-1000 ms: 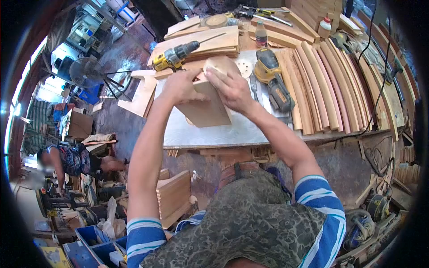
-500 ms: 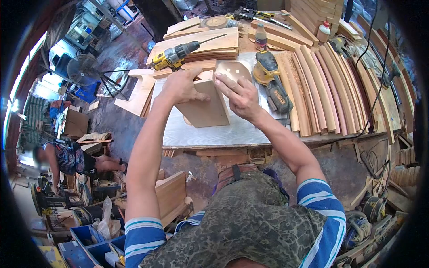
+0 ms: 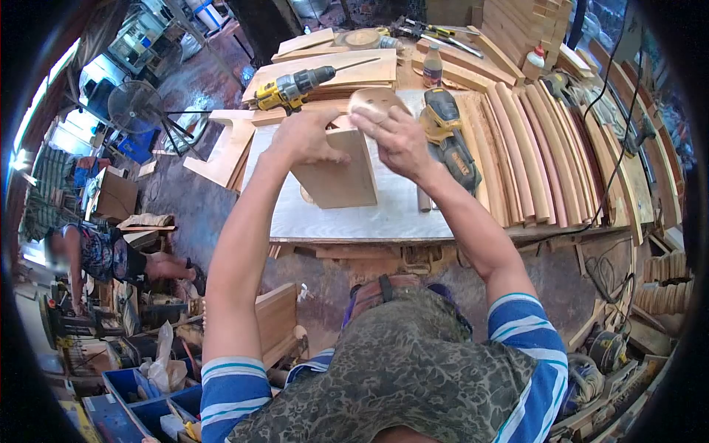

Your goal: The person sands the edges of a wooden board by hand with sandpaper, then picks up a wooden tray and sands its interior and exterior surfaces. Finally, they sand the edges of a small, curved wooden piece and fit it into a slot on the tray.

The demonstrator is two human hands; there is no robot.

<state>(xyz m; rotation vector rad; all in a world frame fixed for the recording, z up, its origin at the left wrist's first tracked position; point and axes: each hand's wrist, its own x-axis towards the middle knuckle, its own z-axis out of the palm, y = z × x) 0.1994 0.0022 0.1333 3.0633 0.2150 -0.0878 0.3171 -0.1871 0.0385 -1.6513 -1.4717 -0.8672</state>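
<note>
My left hand [image 3: 306, 140] is closed over the upper left of a pale wooden block [image 3: 340, 177], thumb across its near face. The block stands tilted on the light board covering the workbench. In my right hand [image 3: 405, 148] is a round tan sanding disc [image 3: 375, 100] with holes in it, pinched under the fingers at the block's top right edge. A yellow and black cordless drill [image 3: 292, 88] with a long bit lies just beyond my left hand. To the right of my right hand rests a yellow and black power sander [image 3: 449, 136].
Curved wooden strips [image 3: 543, 155] lie side by side on the right of the bench. Flat boards [image 3: 362, 66] are stacked behind the drill, near a small bottle [image 3: 432, 65]. A black cable [image 3: 617, 81] hangs at the right. Another person [image 3: 111, 255] bends down at far left.
My right hand has shifted slightly up with the sanding disc, which now stands higher above the block's edge. My left hand keeps its grip; the view has shifted a little.
</note>
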